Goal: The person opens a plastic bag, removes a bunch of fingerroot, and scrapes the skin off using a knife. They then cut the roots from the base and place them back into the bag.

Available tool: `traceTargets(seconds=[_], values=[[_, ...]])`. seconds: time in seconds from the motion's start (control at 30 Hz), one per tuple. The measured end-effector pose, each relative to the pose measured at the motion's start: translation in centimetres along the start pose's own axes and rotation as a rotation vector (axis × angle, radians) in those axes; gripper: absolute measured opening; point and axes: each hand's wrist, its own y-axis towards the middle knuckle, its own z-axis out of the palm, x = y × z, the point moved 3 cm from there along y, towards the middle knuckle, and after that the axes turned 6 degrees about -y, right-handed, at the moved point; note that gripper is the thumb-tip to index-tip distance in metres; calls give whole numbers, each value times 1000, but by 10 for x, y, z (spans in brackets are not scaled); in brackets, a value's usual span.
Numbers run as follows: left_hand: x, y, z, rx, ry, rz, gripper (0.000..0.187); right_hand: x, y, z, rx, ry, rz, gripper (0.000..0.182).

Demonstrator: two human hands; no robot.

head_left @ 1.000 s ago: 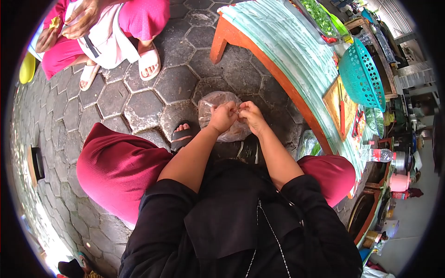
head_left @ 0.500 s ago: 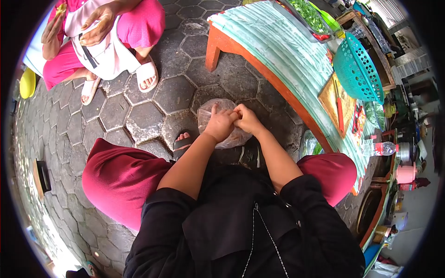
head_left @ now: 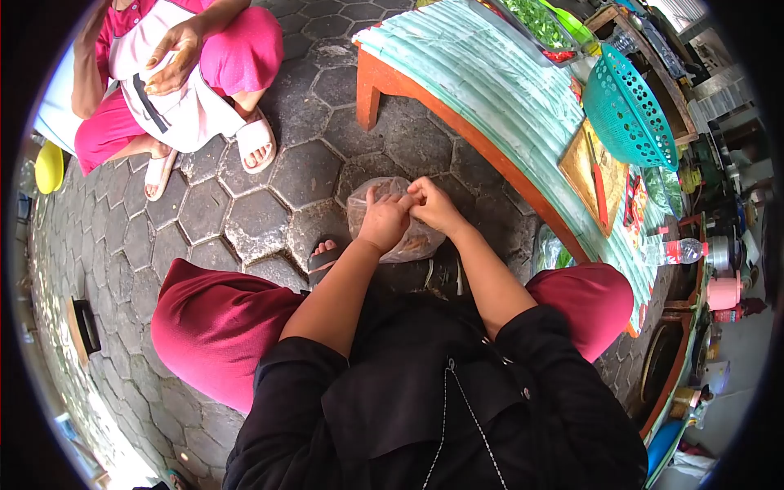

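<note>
A clear plastic bag [head_left: 418,247] with brownish contents stands on the paving in front of me. My left hand [head_left: 384,219] is closed at the top of the bag, its thumb sticking up. From the other side my right hand [head_left: 435,208] pinches at the same spot, its fingertips against those of the left. The small part of the bag between my fingers is mostly hidden. A sandalled foot [head_left: 325,251] shows just left of the bag.
To the right, a low table [head_left: 482,73] carries a teal basket [head_left: 625,110], a cutting board [head_left: 584,175] with a red-handled knife [head_left: 599,192], and a tray of greens [head_left: 535,24]. A bottle [head_left: 684,251] lies farther right. Another person [head_left: 175,73] squats ahead left.
My right hand has lifted slightly at the bag's top; the left stays nearly in place. The other person's raised hand, earlier holding something yellowish, has moved up out of sight. The view has shifted slightly.
</note>
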Motion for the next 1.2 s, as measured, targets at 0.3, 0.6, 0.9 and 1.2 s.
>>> traceTargets(seconds=[0.3, 0.6, 0.9, 1.2], values=[[-9, 4, -11, 40, 93, 108, 22, 29, -1, -6, 18, -184, 3, 31], [6, 4, -1, -65, -174, -224, 13, -5, -1, 1, -110, 108, 185, 28], [30, 3, 17, -257, -890, -710, 11, 2, -3, 8, -85, 351, 186, 31], [7, 3, -4, -201, -194, -185, 10, -1, -2, 10, -168, 102, 108, 26]])
